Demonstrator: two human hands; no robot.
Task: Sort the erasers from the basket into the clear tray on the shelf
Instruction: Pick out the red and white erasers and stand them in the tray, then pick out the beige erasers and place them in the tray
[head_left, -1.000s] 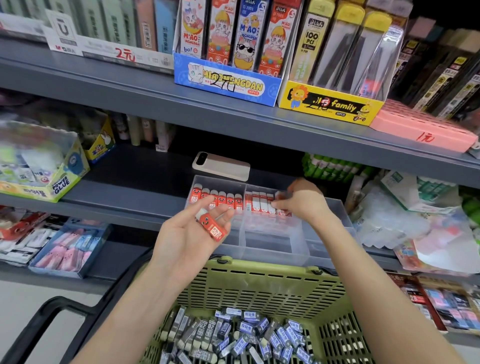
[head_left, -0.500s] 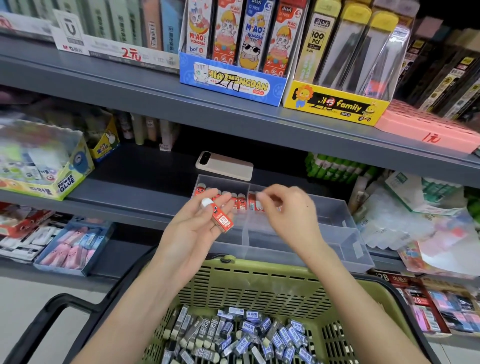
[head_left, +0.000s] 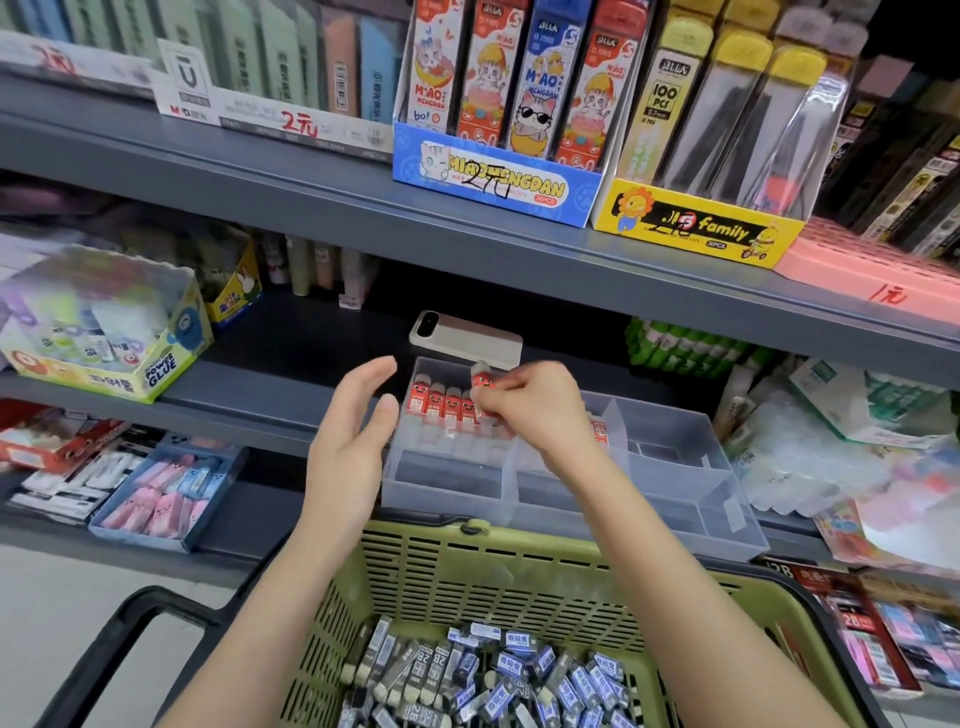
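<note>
A clear divided tray (head_left: 675, 467) sits on the middle shelf. A row of red-sleeved erasers (head_left: 439, 402) stands in its back left compartment. My right hand (head_left: 530, 405) pinches one red eraser (head_left: 483, 376) above that row. My left hand (head_left: 353, 441) hovers just left of the tray, fingers straight, holding nothing. Below, a green basket (head_left: 493, 571) holds several blue-and-grey wrapped erasers (head_left: 509, 680).
A beige phone (head_left: 467, 338) lies behind the tray. A glue box (head_left: 104, 332) stands at the left, green glue sticks (head_left: 691, 348) and plastic bags at the right. The upper shelf edge (head_left: 467, 244) overhangs. A blue tray of pink erasers (head_left: 166, 493) lies lower left.
My right hand took the red eraser from my left hand and carried it over the row in the tray. My left hand opened and is empty now.
</note>
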